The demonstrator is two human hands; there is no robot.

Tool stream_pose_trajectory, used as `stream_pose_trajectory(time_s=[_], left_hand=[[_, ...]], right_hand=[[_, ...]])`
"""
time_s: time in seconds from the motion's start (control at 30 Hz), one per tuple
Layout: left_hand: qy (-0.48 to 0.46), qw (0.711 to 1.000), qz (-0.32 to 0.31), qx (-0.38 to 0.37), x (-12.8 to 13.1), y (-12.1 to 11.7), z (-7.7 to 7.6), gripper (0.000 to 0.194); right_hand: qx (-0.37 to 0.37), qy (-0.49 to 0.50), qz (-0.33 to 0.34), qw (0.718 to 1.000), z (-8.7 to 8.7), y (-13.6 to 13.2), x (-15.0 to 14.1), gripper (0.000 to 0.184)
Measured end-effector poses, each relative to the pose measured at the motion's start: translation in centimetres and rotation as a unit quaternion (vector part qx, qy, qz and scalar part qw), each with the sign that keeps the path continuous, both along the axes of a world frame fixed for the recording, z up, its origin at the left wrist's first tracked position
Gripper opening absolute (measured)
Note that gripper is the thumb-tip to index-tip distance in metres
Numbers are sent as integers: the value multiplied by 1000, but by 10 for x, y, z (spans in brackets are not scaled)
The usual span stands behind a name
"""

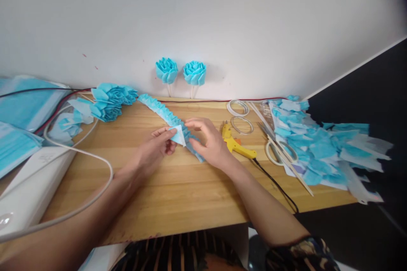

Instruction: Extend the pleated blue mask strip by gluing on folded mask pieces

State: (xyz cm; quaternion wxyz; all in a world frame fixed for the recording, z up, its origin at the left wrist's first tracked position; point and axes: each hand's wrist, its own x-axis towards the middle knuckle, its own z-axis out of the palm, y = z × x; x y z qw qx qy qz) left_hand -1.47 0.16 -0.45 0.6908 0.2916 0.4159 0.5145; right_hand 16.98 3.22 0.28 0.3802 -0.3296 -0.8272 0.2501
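My left hand (162,139) pinches a small folded blue-and-white piece of fabric (179,136) between thumb and fingers. Beneath it, a long row of pleated blue pieces (160,110) runs slantwise over the wooden table. My right hand (208,142) hovers at the near end of that row, thumb and fingers apart, with nothing seen between them. Whether its fingertips touch the row is hard to tell. Just right of this hand rests a yellow glue gun (238,146), its black cord trailing toward the table's front edge.
Two blue fabric flowers (194,73) on sticks lean against the wall. More blue flowers (111,97) lie at the left by face masks (28,101) and a white device (38,182) with a looping cable. Tape rolls (238,108), scissors (294,152), sticks (294,169) and loose blue pieces (321,148) occupy the right.
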Motion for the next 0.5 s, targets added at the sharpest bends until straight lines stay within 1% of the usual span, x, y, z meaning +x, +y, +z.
stream_pose_trajectory(time_s=[0.07, 0.17, 0.3, 0.5], left_hand=[[-7, 1000, 1, -4, 0, 0, 0, 27], [-12, 1000, 2, -6, 0, 0, -1, 29], [-5, 1000, -1, 2, 1, 0, -3, 32], [32, 999, -3, 15, 2, 0, -2, 30]], right_hand=[[38, -16, 8, 999, 0, -1, -1, 33], [67, -34, 17, 997, 0, -1, -2, 25], [85, -40, 37, 995, -2, -1, -2, 26], [89, -38, 52, 994, -4, 1, -2, 16]])
